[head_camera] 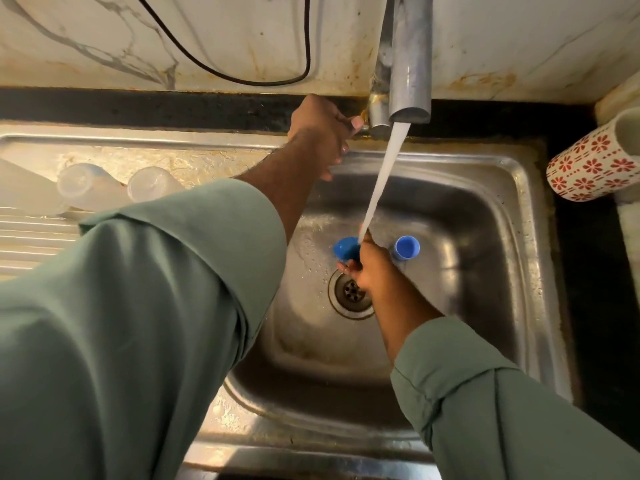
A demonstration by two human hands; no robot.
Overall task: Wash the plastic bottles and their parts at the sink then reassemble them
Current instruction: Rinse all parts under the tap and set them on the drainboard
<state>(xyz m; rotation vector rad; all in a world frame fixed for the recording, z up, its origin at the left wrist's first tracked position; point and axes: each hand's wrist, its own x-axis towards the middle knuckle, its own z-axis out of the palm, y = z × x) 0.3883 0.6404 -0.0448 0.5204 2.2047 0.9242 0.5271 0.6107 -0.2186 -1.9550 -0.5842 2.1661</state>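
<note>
Gripping tap handle at sink's back edge, left hand; right hand holds blue cap under water stream over drain; second blue cap just beside; clear bottles on drainboard's back-left corner.

Red-flowered white cup lying on its side right of the drain, black cable looped across marble wall well behind it
</note>
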